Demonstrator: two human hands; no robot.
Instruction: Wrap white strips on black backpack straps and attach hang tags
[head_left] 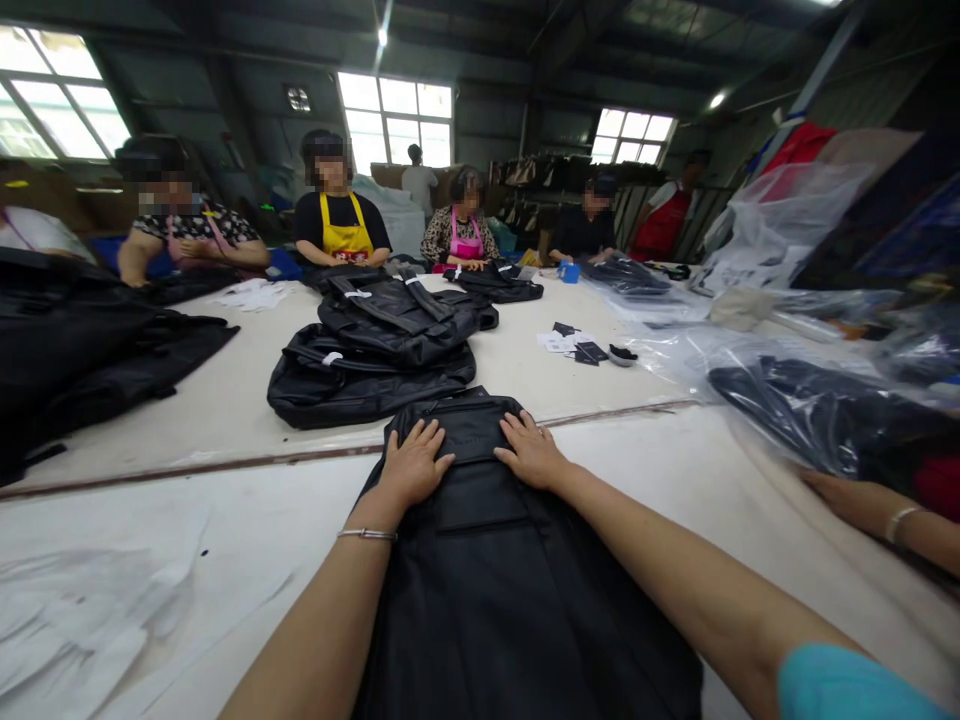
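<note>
On the white table [660, 480], close to the person, lies a black bag [487, 560], flat and long. Both hands press down on its far end. The left hand [413, 463] and the right hand [529, 450] lie flat side by side, fingers spread a little, holding nothing. More black bags [375, 350] are piled just past it. Another person's hand [840, 495] rests at the right.

Black garment [495, 560] on the white tabletop [247, 540], black stack [375, 350] at its far edge, one worker's yellow apron [343, 236], another's pink apron [465, 246]
</note>
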